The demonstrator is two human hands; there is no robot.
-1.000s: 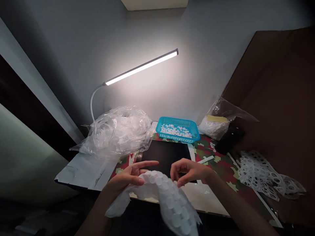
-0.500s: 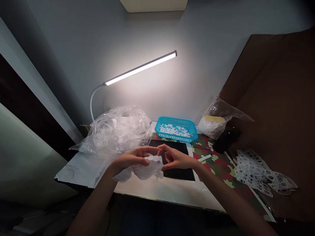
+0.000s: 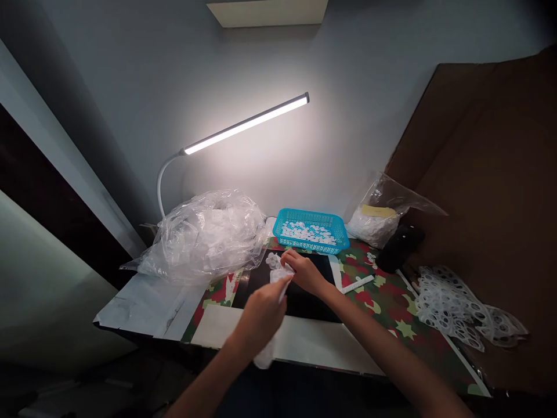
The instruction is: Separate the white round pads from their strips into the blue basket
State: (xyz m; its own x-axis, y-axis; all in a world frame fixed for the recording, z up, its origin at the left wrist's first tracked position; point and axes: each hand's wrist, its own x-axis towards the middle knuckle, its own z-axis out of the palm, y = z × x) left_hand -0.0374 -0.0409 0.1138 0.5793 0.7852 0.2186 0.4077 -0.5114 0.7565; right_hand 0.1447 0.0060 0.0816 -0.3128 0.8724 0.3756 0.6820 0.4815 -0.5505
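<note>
Both hands are over the black mat (image 3: 313,299) at the middle of the table. My left hand (image 3: 263,316) is closed round a thin, limp white piece (image 3: 263,355); one end hangs below the hand, past the table's front edge. The far end has small rounded lobes and lies above the mat beside my right fingers. My right hand (image 3: 307,274) pinches the piece near that lobed end, its fingertips close to the left hand's. The hands hide the middle of the piece, and its exact kind is unclear.
A blue basket (image 3: 342,245) of small white pieces stands behind the hands. Left is a large clear bag (image 3: 204,232) under a lit lamp (image 3: 248,123). At right are a smaller bag (image 3: 372,229), a black object (image 3: 400,247), a white strip (image 3: 358,284) and white perforated sheets (image 3: 461,307).
My left hand has turned over and moved down and right, now wrapped round the white piece. The piece has swung from lying sideways to running lengthwise. My right hand has closed to a pinch.
</note>
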